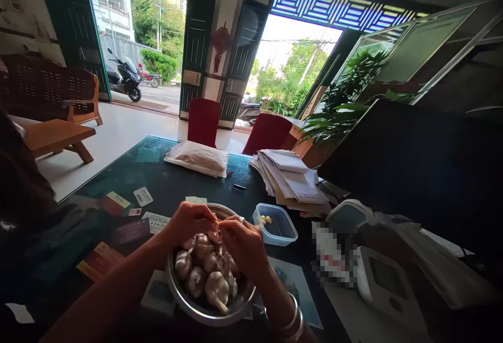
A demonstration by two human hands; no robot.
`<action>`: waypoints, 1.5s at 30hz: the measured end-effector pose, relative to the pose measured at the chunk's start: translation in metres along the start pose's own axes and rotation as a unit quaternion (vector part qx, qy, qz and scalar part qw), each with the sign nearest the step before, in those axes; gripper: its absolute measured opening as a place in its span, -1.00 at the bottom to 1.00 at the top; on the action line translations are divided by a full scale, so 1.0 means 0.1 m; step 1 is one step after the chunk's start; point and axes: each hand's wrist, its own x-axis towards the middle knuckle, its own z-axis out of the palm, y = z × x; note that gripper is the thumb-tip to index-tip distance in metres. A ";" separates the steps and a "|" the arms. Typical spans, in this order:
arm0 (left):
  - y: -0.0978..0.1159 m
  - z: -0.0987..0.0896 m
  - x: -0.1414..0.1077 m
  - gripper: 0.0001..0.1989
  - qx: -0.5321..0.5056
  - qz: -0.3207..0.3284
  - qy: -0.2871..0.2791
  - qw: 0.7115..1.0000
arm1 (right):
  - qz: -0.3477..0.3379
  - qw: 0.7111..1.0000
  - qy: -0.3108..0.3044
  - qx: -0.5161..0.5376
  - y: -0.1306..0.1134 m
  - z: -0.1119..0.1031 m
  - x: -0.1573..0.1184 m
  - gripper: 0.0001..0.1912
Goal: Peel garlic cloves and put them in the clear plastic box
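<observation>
A round metal bowl [212, 320] holds several whole garlic bulbs [217, 286]. Over its far part, my left hand [192, 220] and my right hand [244, 241] meet at the fingertips. Both are closed in a pinch on a small piece of garlic [215, 232], partly hidden by the fingers. A ring and bracelets are on my right hand and wrist. Just right of the bowl stands a clear plastic container [281, 230] with peeled cloves [266, 220] inside.
Papers [294, 175] are stacked behind the container. A plastic-wrapped packet [198, 158] lies at the desk's far edge, and a pen [239, 187] nearer. Cards [118, 202] lie left; a white device [383, 280] sits right.
</observation>
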 end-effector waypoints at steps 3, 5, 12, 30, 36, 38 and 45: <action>-0.02 0.00 0.00 -0.92 0.004 -0.004 -0.001 1.000 | -0.001 1.000 0.007 -0.012 0.01 0.01 -0.01 -0.88; -0.02 0.00 0.00 -0.92 -0.005 -0.007 -0.004 1.000 | -0.002 1.000 0.010 -0.009 0.01 0.02 0.00 -0.87; -0.03 0.01 0.01 -0.90 -0.002 -0.011 0.012 1.000 | 0.031 0.999 -0.007 0.019 -0.01 -0.01 0.02 -0.87; -0.04 0.01 -0.01 -0.92 0.085 0.031 0.019 0.996 | 0.036 0.999 -0.009 -0.001 -0.04 -0.01 0.03 -0.85; -0.04 0.02 -0.01 -0.92 0.087 0.026 0.006 0.996 | 0.021 0.999 0.011 -0.032 -0.02 0.03 0.01 -0.86; -0.03 0.02 -0.01 -0.92 0.081 0.019 0.011 0.996 | 0.016 0.999 0.010 -0.033 -0.03 0.03 0.01 -0.87; -0.04 0.02 0.00 -0.91 0.048 0.010 0.025 0.998 | 0.027 1.000 0.002 0.005 -0.04 -0.03 0.03 -0.86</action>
